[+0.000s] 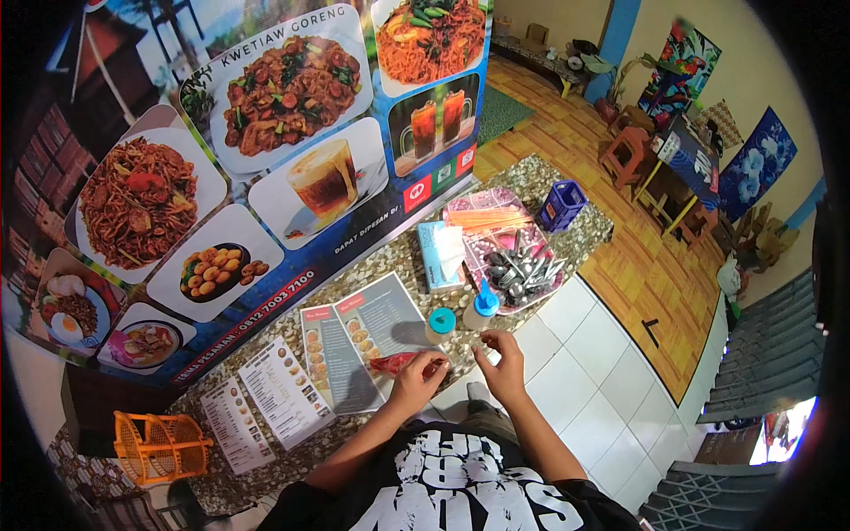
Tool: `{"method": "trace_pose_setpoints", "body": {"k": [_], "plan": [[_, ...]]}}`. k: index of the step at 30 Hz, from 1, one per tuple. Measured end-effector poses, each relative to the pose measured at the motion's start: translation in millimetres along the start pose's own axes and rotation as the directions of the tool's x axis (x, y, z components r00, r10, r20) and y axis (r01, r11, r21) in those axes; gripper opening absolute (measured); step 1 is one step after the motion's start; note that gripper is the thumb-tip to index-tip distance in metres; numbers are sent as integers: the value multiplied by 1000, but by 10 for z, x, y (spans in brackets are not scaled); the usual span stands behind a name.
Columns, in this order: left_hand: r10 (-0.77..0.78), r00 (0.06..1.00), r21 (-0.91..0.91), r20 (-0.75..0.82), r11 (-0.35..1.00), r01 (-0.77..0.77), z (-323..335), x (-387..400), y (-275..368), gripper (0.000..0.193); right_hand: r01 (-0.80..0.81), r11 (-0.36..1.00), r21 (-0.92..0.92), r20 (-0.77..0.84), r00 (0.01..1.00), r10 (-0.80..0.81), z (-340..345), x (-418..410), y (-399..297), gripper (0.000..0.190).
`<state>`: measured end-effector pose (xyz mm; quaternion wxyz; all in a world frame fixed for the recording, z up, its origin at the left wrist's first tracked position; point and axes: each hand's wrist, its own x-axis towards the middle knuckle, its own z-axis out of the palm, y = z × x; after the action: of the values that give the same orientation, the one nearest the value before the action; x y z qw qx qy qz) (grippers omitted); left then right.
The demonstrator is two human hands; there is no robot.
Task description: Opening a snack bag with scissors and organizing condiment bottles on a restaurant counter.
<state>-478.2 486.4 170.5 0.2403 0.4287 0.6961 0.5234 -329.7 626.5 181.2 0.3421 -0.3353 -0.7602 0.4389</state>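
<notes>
My left hand (420, 379) is at the counter's front edge, its fingers curled round one end of a red item (393, 363), perhaps a bottle or packet, that lies over an open menu. Right of it, my right hand (501, 365) is raised with thumb and fingers apart and nothing seen between them. Just beyond the hands stand a jar with a teal lid (442, 321) and a container with a blue lid (486, 304). Behind these, a pink patterned tray (475, 255) holds spoons and forks (519, 273) and orange straws or chopsticks (491, 219).
A tissue box (431, 259) stands left of the tray, a purple plastic basket (562, 206) beyond it. Menus (285, 391) lie on the stone-patterned counter (524, 176). A large food banner (232, 186) rises along its far side. An orange plastic rack (161, 448) is at lower left.
</notes>
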Motion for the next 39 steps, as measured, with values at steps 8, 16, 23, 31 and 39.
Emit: {"method": "trace_pose_setpoints", "body": {"k": [8, 16, 23, 31, 39], "plan": [[-1, 994, 121, -106, 993, 14, 893, 344, -91, 47, 105, 994, -20, 99, 990, -103, -282, 712, 538, 68], [-130, 940, 297, -316, 927, 228, 1416, 728, -138, 71, 121, 991, 63, 314, 940, -135, -269, 964, 929, 75], [-174, 939, 213, -297, 946, 243, 1578, 865, -321, 76, 133, 988, 74, 336, 930, -150, -315, 1010, 997, 71], [-154, 941, 215, -300, 951, 224, 1355, 372, 53, 75, 199, 976, 93, 408, 886, -220, -600, 806, 436, 64], [-43, 936, 247, -350, 959, 136, 561, -546, 512, 77, 165, 958, 236, 564, 779, -273, -351, 267, -362, 60]]}}
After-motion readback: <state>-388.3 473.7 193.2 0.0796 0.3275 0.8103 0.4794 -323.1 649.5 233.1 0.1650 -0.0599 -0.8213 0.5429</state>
